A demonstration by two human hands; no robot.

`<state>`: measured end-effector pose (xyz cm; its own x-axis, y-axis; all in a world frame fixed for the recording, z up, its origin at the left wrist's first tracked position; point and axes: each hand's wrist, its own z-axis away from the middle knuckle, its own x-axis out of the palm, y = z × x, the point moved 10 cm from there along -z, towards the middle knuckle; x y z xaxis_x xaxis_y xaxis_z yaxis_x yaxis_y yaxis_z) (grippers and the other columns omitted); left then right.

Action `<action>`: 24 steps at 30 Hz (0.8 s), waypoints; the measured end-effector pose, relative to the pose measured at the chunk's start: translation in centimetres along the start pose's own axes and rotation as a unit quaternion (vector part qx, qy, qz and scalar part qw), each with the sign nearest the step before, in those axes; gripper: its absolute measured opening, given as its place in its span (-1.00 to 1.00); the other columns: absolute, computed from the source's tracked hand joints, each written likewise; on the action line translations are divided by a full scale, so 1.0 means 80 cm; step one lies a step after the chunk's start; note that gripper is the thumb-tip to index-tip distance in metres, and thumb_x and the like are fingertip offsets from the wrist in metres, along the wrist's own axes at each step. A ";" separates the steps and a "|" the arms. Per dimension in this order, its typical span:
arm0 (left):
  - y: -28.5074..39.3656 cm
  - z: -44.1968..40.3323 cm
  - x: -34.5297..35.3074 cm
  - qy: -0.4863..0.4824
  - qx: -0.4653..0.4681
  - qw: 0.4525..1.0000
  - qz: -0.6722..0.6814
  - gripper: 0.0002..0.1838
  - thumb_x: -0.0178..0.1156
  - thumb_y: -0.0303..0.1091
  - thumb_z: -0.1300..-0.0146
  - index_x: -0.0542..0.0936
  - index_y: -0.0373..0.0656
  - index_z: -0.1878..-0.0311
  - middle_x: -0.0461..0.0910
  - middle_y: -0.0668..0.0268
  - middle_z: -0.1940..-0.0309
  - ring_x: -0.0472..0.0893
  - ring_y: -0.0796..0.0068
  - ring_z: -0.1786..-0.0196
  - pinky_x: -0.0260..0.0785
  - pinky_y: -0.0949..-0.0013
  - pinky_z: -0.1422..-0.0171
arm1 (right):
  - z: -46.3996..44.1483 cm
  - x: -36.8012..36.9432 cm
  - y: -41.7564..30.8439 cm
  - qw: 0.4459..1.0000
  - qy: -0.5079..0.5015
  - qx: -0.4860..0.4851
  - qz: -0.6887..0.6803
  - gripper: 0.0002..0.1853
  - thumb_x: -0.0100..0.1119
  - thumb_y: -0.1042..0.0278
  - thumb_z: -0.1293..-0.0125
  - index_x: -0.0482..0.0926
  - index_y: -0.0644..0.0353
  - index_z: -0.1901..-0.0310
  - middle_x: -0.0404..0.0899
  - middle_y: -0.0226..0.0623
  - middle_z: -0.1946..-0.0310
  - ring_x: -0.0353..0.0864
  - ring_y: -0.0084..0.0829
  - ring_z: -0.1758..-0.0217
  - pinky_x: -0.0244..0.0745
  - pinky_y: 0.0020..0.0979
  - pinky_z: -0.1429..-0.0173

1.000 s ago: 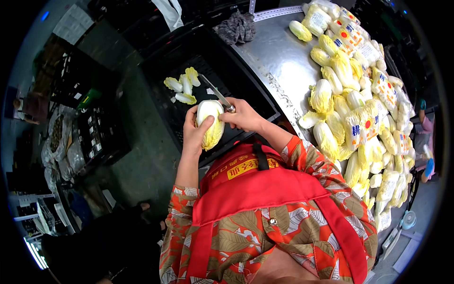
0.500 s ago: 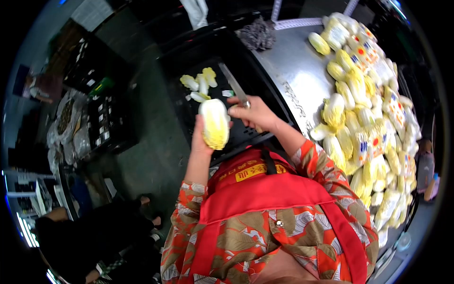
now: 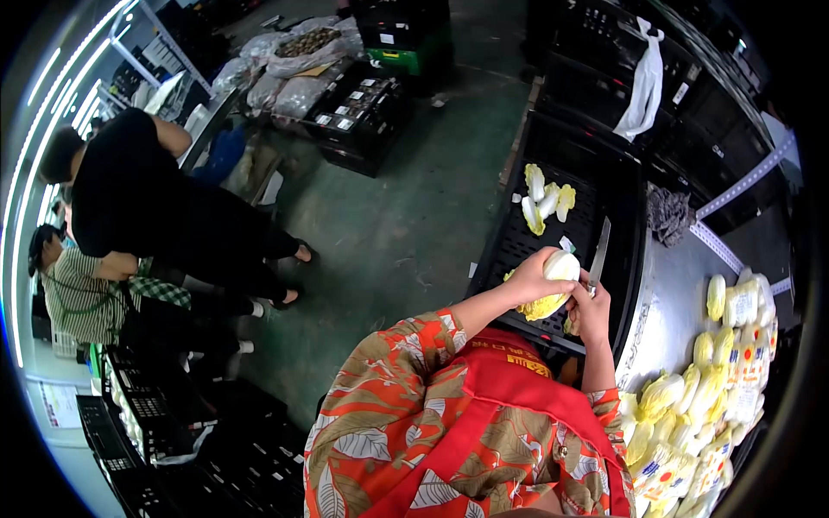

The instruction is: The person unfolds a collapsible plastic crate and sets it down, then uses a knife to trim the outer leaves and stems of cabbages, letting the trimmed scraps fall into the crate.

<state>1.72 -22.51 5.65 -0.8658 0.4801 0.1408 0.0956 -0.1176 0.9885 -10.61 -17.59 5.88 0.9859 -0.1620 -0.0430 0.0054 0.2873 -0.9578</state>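
Note:
A napa cabbage [image 3: 563,266] is in my left hand [image 3: 534,281], its white base up and its yellow leaves lower down. My right hand [image 3: 591,312] is closed around the handle of a knife [image 3: 602,250]. The blade points away from me, and the right fingers are close against the cabbage; whether they touch it I cannot tell. Both hands are over the near part of a black crate [image 3: 596,186]. Several loose cabbage leaves [image 3: 547,204] lie at the crate's bottom, with a small white-and-green scrap [image 3: 566,244] nearer to me.
On my right, a metal table [image 3: 678,276] bears a heap of napa cabbages [image 3: 691,397], some in printed wrap. A crumpled dark bag [image 3: 669,216] sits at its corner. Stacked black crates [image 3: 358,112] and two people [image 3: 164,190] are on the left.
My view has swung left, bringing more floor and the people into sight. The cabbage has been tilted, and my right hand with the knife has come close against it.

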 end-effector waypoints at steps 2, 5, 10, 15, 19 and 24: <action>0.002 -0.001 -0.007 0.002 0.010 1.000 -0.027 -0.28 0.45 -0.19 0.08 0.38 -0.25 -0.14 0.50 0.12 0.03 0.52 0.36 -0.03 0.37 0.33 -0.12 | -0.002 0.004 -0.006 0.999 0.007 -0.014 0.028 -0.60 0.12 0.42 -0.21 0.45 0.37 -0.08 0.45 -0.46 0.62 0.37 -0.70 0.68 0.24 -0.66 0.63; 0.008 0.000 -0.015 0.037 0.038 0.978 -0.200 -0.24 0.45 -0.15 0.16 0.41 -0.25 -0.13 0.46 0.00 0.02 0.48 0.10 -0.08 0.31 0.24 -0.20 | -0.003 0.006 -0.018 0.991 0.011 -0.046 0.124 -0.54 0.04 0.55 -0.13 0.43 0.31 -0.13 0.48 -0.43 0.52 0.44 -0.67 0.62 0.32 -0.62 0.59; 0.031 0.001 -0.018 0.066 0.053 0.956 -0.281 -0.26 0.46 -0.17 0.18 0.42 -0.17 -0.13 0.46 0.06 0.00 0.49 0.13 -0.09 0.32 0.27 -0.20 | -0.010 0.014 -0.019 0.997 -0.010 -0.065 0.040 -0.50 0.04 0.59 -0.11 0.39 0.29 -0.17 0.47 -0.46 0.46 0.34 -0.72 0.61 0.28 -0.62 0.56; 0.030 -0.017 -0.034 0.004 0.077 0.995 -0.056 -0.26 0.42 -0.46 0.10 0.36 -0.22 -0.22 0.47 0.22 -0.08 0.48 0.42 -0.09 0.33 0.40 -0.20 | -0.020 -0.009 -0.043 0.938 0.111 -0.185 0.272 -0.59 0.08 0.46 -0.08 0.50 0.15 -0.04 0.61 -0.03 0.21 0.62 -0.10 0.16 0.48 -0.28 0.07; 0.009 -0.014 -0.034 -0.018 -0.049 0.983 0.178 -0.43 0.22 -0.39 -0.14 0.33 -0.21 -0.24 0.44 0.20 -0.11 0.49 0.36 -0.12 0.37 0.29 -0.19 | -0.026 -0.071 -0.037 0.948 0.159 -0.113 0.251 -0.55 0.13 0.38 -0.06 0.50 0.12 -0.07 0.60 0.01 0.27 0.61 -0.07 0.17 0.47 -0.26 0.05; -0.017 -0.016 0.004 -0.116 -0.137 0.923 0.341 -0.37 0.03 0.01 -0.26 0.29 -0.24 -0.26 0.46 0.11 -0.11 0.52 0.25 -0.10 0.39 0.20 -0.17 | -0.021 -0.074 -0.045 0.963 0.150 -0.119 0.191 -0.26 0.35 0.11 -0.04 0.34 0.28 -0.23 0.61 -0.13 0.19 0.63 -0.28 0.34 0.52 -0.35 0.17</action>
<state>0.69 -23.32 4.28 -0.5188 0.3818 0.7649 0.4245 -0.6616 0.6181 -16.78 -19.27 9.07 0.8148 -0.3637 -0.4514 -0.4220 0.1618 -0.8920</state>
